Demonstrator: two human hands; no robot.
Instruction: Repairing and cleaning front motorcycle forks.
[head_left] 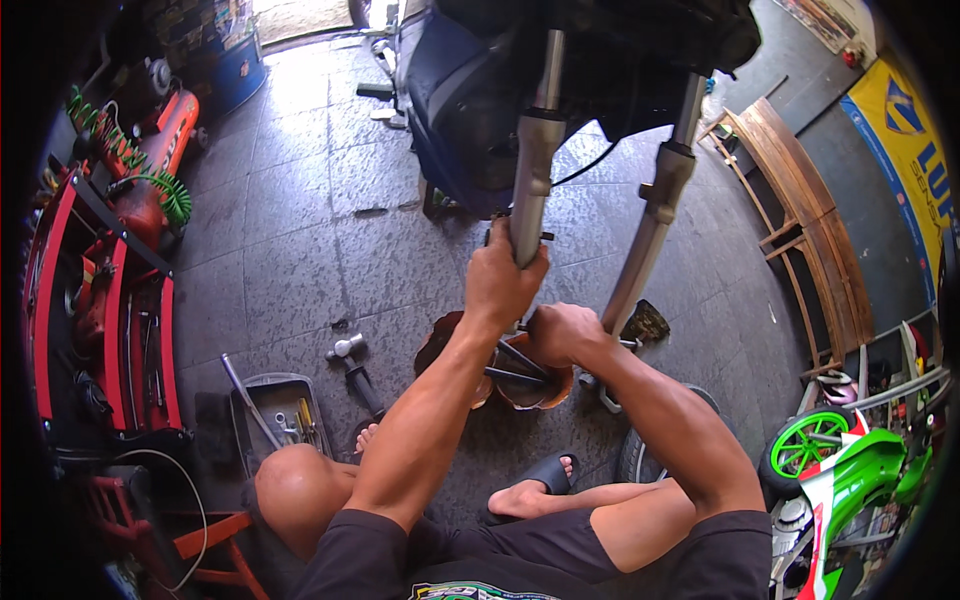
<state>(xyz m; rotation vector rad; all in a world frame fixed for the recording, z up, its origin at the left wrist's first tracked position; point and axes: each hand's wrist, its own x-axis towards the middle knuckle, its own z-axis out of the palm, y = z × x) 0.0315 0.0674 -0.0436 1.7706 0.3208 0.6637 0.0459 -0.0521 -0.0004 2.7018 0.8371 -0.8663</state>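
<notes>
A motorcycle front end [470,110] with dark bodywork stands ahead of me, its two fork legs reaching down without a wheel between them. Around the lower part of the left fork leg [533,165] my left hand [503,283] is closed, fingers wrapped behind the metal. Just below its bottom end, my right hand [563,335] is curled closed; whatever it grips is hidden. The right fork leg [648,235] hangs free beside it. Under my hands sits a brown-orange container [545,398], with dark rods lying across it.
A hammer [349,348] and a grey tool tray [306,385] lie on the floor at left. Further left stand a red tool rack [48,320] and a red air tank [172,140]. A wheel [630,465], a wooden bench [800,180] and a green motorcycle [860,480] are at right.
</notes>
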